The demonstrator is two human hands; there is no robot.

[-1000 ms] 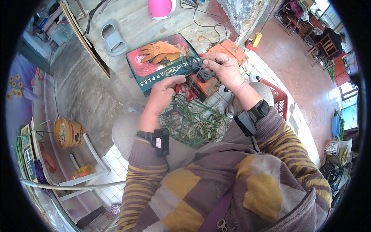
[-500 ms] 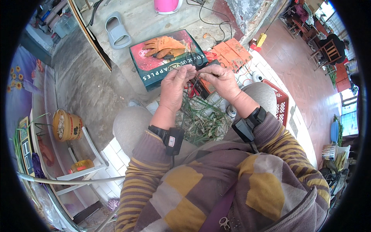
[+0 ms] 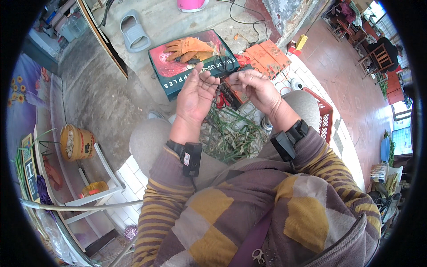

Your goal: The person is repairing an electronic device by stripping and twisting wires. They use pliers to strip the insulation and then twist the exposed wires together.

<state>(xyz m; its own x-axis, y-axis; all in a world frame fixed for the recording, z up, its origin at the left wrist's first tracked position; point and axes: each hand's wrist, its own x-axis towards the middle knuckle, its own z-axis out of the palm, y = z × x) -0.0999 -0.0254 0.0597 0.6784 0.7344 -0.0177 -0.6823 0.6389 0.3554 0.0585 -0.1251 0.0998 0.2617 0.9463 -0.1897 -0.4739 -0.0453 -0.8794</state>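
Note:
My left hand (image 3: 194,97) is raised with its palm up, the fingers loosely curled and apart, and nothing visible in it. Close by on the right, my right hand (image 3: 259,89) has thumb and fingertips pressed together; whatever they pinch, if anything, is too small to make out. A gap separates the two hands. Below them, between my knees, lies a heap of green leafy trimmings (image 3: 233,135) with pale, dry bits. Just beyond my hands is a dark green and red fruit carton (image 3: 167,73), with orange work gloves (image 3: 189,48) on top.
An orange tool case (image 3: 267,58) lies open beyond my right hand. A red plastic crate (image 3: 328,116) stands by my right knee. Past the carton are a grey slipper (image 3: 134,32) and a pink bucket (image 3: 192,4). A yellow tub (image 3: 76,142) sits at the left.
My hands have moved apart from nearly touching fingertips. The left hand has shifted slightly left and its fingers have opened; the right has moved slightly right, still pinched.

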